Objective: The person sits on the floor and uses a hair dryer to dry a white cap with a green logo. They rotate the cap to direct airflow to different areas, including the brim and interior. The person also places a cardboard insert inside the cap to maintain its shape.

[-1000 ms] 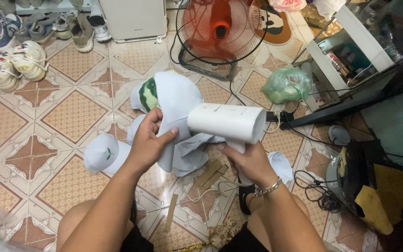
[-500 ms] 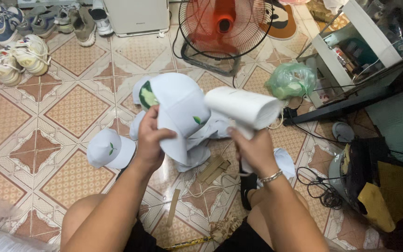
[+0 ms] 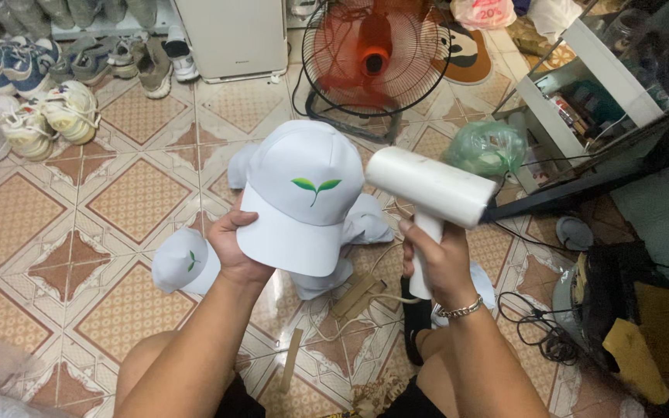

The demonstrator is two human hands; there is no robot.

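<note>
Tiled floor [image 3: 48, 224], brown and cream pattern: carries everything below. Far edge lined with a red-bladed standing fan [image 3: 373, 54], a white appliance box [image 3: 230, 35] and a row of shoes [image 3: 48, 101] toward the far left corner.

White cap [image 3: 303, 193], green sprout emblem on the front: held up over the middle of the floor, crown away, brim toward the wearer of the camera. Changed since half a second ago: then turned side-on with the emblem off to the edge, now rotated square, emblem facing up and centred. Judged: front panel now presented to the nozzle for treatment.

White handheld device [image 3: 431, 190], barrel-and-handle form like a dryer or steamer: shifted from above the cap's right side to just beside its right edge, barrel level, muzzle pointing left at the crown. Cord trailing down to the floor.

Loose white caps [image 3: 183, 263]: lying on the floor under and to the left of the held one, unmoved.

Left hand [image 3: 234, 244]: clamped on the brim's left edge, thumb on top, fingers beneath; forearm raised from lower left.

Right hand [image 3: 439, 259]: closed round the device's handle, wrist bent upward, chain bracelet [image 3: 458, 311] at the wrist.
</note>
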